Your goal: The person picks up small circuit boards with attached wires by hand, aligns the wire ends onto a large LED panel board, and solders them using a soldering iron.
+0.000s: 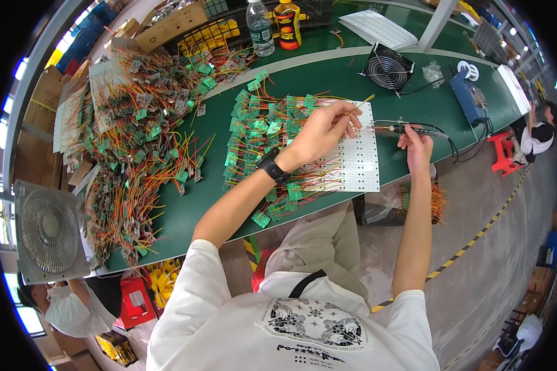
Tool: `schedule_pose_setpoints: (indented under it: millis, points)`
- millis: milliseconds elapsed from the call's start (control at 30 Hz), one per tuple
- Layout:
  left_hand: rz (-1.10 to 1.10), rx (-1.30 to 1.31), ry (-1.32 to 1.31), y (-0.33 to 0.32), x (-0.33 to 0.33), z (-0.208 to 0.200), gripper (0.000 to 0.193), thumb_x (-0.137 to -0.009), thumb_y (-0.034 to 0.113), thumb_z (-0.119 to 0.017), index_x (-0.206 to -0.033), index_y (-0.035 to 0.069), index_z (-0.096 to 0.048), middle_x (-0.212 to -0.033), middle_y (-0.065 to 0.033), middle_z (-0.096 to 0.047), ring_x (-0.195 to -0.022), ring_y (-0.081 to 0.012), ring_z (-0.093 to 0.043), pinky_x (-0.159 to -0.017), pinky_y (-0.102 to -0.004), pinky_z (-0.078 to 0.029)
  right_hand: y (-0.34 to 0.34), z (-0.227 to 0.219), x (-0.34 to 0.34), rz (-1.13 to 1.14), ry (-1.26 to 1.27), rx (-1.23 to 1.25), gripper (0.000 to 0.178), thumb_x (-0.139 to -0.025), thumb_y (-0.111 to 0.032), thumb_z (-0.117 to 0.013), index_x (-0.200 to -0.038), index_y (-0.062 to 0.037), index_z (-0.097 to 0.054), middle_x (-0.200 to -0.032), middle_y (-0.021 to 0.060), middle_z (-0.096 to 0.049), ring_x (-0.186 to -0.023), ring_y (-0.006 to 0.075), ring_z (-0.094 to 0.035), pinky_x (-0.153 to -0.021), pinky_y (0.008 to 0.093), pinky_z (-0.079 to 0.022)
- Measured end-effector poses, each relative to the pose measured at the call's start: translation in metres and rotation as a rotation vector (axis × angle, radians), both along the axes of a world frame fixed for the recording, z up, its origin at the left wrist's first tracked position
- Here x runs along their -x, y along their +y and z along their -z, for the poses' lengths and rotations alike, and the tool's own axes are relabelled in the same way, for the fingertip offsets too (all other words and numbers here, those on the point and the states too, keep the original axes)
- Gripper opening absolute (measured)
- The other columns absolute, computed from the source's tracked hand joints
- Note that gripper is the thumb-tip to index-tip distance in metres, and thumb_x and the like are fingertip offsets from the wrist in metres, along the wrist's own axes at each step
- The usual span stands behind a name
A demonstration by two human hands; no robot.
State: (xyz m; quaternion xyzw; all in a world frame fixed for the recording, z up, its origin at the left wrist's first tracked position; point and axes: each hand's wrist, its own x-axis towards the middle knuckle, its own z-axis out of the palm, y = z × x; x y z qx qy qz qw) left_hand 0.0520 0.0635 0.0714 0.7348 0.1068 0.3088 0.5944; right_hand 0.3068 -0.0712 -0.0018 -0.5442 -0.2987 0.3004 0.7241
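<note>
White and pierced with rows of holes, the panel (366, 166) lies on the green bench top (198, 204) in front of the person, its right part bare, its left part crossed by wire ends and small green circuit boards (247, 133). The left hand (326, 128) is over its upper part, thumb and fingers drawn together, apparently pinching a thin yellowish strand (368, 99) that slants up to the right. The right hand (418, 142) has its fingers wrapped about a soldering iron (395, 128), whose tip points left, close to the left fingertips; whether it touches a joint is too small to tell.

Good work here probably calls for a steady strand and a tip that meets only the joint: left fingers well back from the hot end, right wrist loose, each touch brief so that insulation does not scorch. Packed wires could snag on the black wristband (272, 166), so a raised left wrist helps.

Farther right, the iron's cable (455, 151) is best left slack near the blue box-shaped unit (467, 99). Beyond the panel, a black fan (387, 69) may help with fumes. At far left lies a tangled heap of wired boards (130, 123).
</note>
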Motion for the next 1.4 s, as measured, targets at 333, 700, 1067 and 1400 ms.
schedule_pose_setpoints:
  millis: [333, 700, 1067, 1400]
  points:
    - [-0.248, -0.623, 0.185, -0.002, -0.012, 0.045, 0.016, -0.085, 0.018, -0.065, -0.085, 0.004, -0.073, -0.08, -0.0125, -0.069, -0.069, -0.0296, -0.065, -0.063, -0.0395, -0.052, 0.003, -0.004, -0.002, -0.011, -0.011, 0.02, 0.018, -0.089, -0.013, -0.066, -0.096, 0.0033, -0.064, -0.072, 0.0088, -0.064, -0.057, 0.0158, -0.06, -0.054, 0.0244, -0.044]
    - [-0.068, -0.456, -0.07, -0.015, -0.009, 0.019, 0.015, -0.086, 0.015, -0.065, -0.084, 0.001, -0.07, -0.083, -0.0133, -0.069, -0.073, -0.0284, -0.066, -0.064, -0.0374, -0.052, -0.003, 0.0, -0.001, -0.034, 0.013, 0.007, 0.019, -0.09, -0.012, -0.065, -0.101, 0.0036, -0.063, -0.074, 0.0094, -0.065, -0.059, 0.0165, -0.061, -0.056, 0.025, -0.045]
    - [-0.349, -0.697, 0.338, -0.017, -0.011, 0.057, 0.011, -0.079, 0.013, -0.065, -0.079, 0.004, -0.071, -0.073, -0.0122, -0.065, -0.065, -0.034, -0.063, -0.06, -0.0437, -0.05, -0.004, 0.004, -0.002, -0.057, -0.074, 0.037, 0.019, -0.088, -0.01, -0.066, -0.1, 0.0049, -0.062, -0.072, 0.0104, -0.065, -0.057, 0.0182, -0.062, -0.054, 0.0263, -0.046]
    - [-0.409, -0.688, 0.355, -0.015, -0.012, 0.061, 0.01, -0.075, 0.012, -0.065, -0.073, 0.003, -0.07, -0.072, -0.0123, -0.064, -0.063, -0.0338, -0.062, -0.058, -0.043, -0.05, -0.003, 0.005, 0.0, -0.09, -0.135, 0.05, 0.018, -0.088, -0.008, -0.065, -0.099, 0.0056, -0.062, -0.073, 0.0128, -0.065, -0.058, 0.0194, -0.063, -0.055, 0.0263, -0.047]
